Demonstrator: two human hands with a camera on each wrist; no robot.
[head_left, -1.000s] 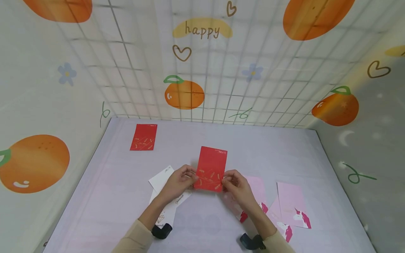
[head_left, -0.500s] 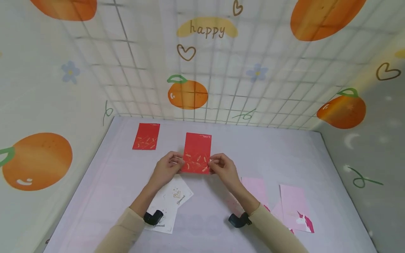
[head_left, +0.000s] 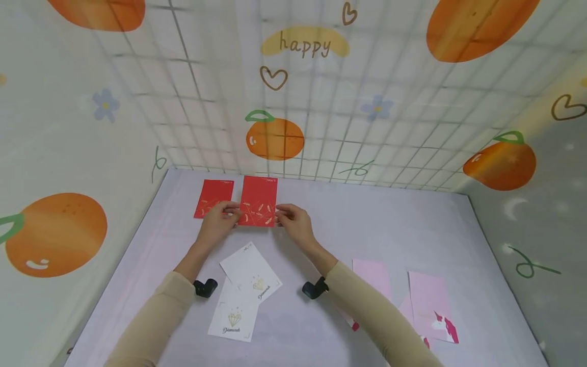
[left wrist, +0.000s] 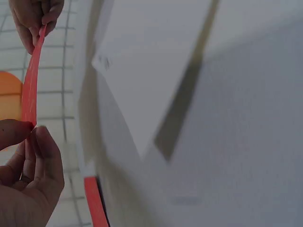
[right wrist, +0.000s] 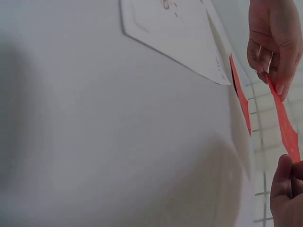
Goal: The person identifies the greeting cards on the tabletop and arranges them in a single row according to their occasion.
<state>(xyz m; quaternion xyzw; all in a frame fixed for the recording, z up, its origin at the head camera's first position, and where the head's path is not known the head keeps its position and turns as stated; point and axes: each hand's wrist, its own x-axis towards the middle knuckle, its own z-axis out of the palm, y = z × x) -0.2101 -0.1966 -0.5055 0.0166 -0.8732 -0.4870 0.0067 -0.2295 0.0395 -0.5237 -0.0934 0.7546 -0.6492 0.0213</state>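
Note:
A red card (head_left: 258, 201) with gold print is held up between both hands, above the far left part of the table. My left hand (head_left: 219, 220) pinches its lower left edge between thumb and fingers; in the left wrist view that thumb presses the end of the thin, slightly bowed card (left wrist: 31, 90). On the opposite edge, my right hand (head_left: 295, 223) pinches it too, also seen close up in the right wrist view. Another red card (head_left: 215, 192) lies flat just left of it, its lower right corner covered by the left hand.
Two white cards (head_left: 234, 311) printed "Diamonds" overlap on the table (head_left: 293, 326), nearer the body. Pink unicorn cards (head_left: 428, 300) lie at the right, some partly behind the right sleeve (head_left: 367, 311). A curtain with oranges (head_left: 275, 138) and a wire grid rises behind the table.
Both hands have carried the red card away from the body and to the left, close beside the other red card. The white cards have come out from behind the left arm.

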